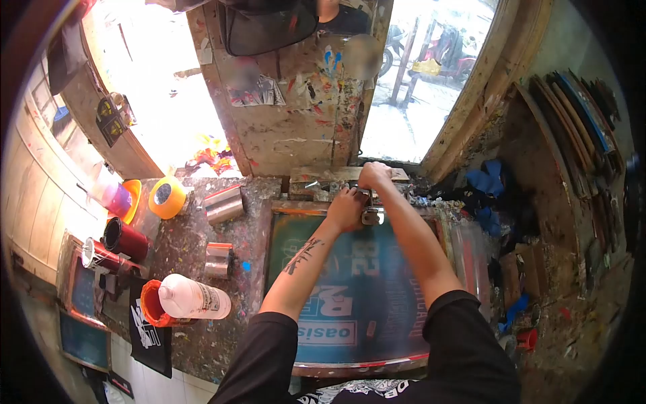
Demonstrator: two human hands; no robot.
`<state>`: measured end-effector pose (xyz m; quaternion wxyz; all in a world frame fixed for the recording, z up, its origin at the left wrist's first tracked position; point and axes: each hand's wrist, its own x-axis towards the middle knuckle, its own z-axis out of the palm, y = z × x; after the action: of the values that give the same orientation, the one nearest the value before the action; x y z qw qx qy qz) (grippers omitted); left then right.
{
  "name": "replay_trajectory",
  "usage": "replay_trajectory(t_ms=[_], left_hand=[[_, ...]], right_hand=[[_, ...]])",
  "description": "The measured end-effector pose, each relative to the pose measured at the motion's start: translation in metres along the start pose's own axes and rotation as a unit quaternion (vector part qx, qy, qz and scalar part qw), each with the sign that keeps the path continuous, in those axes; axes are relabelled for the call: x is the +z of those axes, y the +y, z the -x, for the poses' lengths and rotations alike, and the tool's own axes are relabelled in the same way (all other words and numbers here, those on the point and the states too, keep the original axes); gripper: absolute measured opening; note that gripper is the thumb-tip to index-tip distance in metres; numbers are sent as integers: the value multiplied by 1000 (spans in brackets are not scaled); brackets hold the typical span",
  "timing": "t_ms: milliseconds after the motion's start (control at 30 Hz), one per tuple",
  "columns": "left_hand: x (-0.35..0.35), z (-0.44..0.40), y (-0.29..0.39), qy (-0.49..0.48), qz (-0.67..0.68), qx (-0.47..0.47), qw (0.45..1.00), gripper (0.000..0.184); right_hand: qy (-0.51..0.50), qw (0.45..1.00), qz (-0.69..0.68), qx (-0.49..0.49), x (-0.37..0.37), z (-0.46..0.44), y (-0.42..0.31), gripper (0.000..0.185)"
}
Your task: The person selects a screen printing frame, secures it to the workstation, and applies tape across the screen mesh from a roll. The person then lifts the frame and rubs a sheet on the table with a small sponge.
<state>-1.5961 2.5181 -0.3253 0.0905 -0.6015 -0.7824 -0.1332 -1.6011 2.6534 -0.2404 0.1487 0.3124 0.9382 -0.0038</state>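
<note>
A framed printing screen (pixel 269 252) with pale lettering on dark mesh lies on the stained workbench. At its far edge, my left hand (pixel 346 210) is closed against a metal clamp (pixel 372 216); what its fingers hold is hidden. My right hand (pixel 375 175) is closed just beyond it, above the clamp and near a wooden strip (pixel 323 174). What that hand grips is too small to make out. Both forearms reach over the screen.
On the bench's left stand a roll of yellow tape (pixel 167 197), two metal-faced squeegees (pixel 224 205), a plastic bottle (pixel 195 298) on an orange tub (pixel 152 304), and red cans (pixel 125 240). Boards (pixel 572 121) lean at right. Dark and blue cloths (pixel 486 180) lie at the right.
</note>
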Motion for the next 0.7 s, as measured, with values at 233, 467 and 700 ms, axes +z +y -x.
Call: replay_trajectory(t_ms=[233,467,700], left_hand=[[-13,3,8,49,15,-9,999,51],[7,1,0,63,17,-1,998,60],[-2,3,4,51,19,11,998,58]], right_hand=[[-51,972,15,-228,20,-47,40,54],[-175,917,-83,-349,24,-48,81,87],[-130,931,-65,-335,25,-45,66,92]])
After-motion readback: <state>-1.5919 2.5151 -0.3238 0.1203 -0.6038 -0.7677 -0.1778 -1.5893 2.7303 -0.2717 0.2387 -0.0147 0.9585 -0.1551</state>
